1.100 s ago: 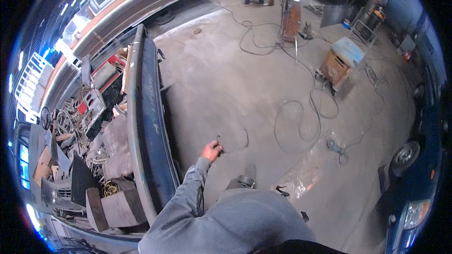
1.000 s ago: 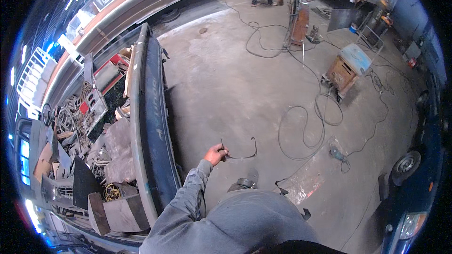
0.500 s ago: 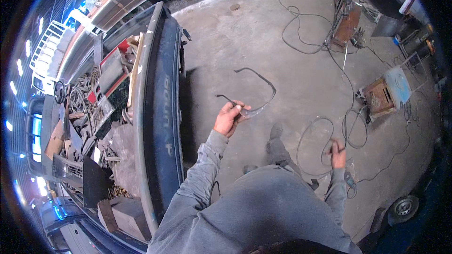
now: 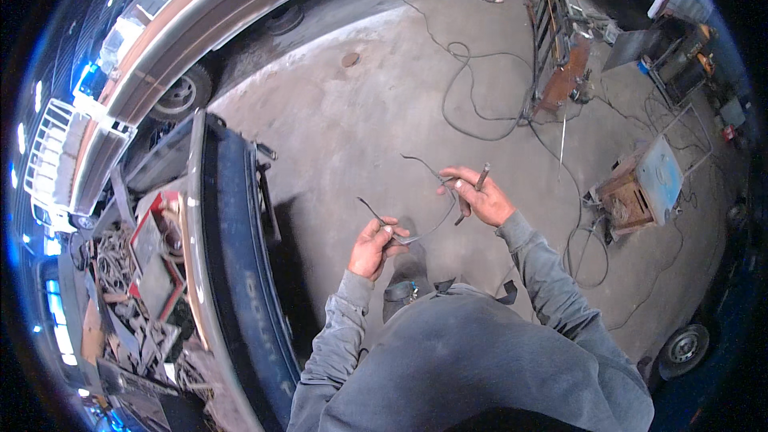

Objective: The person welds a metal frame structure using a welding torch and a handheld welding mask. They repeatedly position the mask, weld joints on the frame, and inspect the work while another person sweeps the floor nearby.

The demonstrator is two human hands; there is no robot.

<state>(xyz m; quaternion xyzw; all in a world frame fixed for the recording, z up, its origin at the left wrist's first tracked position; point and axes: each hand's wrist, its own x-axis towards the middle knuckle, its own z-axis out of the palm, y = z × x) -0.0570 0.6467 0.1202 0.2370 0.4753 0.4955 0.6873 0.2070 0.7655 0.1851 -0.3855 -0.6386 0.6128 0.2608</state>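
The grey floor (image 4: 352, 124) carries looped cable (image 4: 480, 139); the truck bed (image 4: 194, 216) holds a jumble (image 4: 152, 328), probably scrap.

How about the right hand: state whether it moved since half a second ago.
Yes: the right hand moved left and up the view, relative to the cabinet.

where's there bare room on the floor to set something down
The widest bare floor is ahead of the left hand, between the blue truck panel and the looped cable. A smaller patch lies between that cable and the right hand. It's crowded at the scrap pile and by the blue-topped box.
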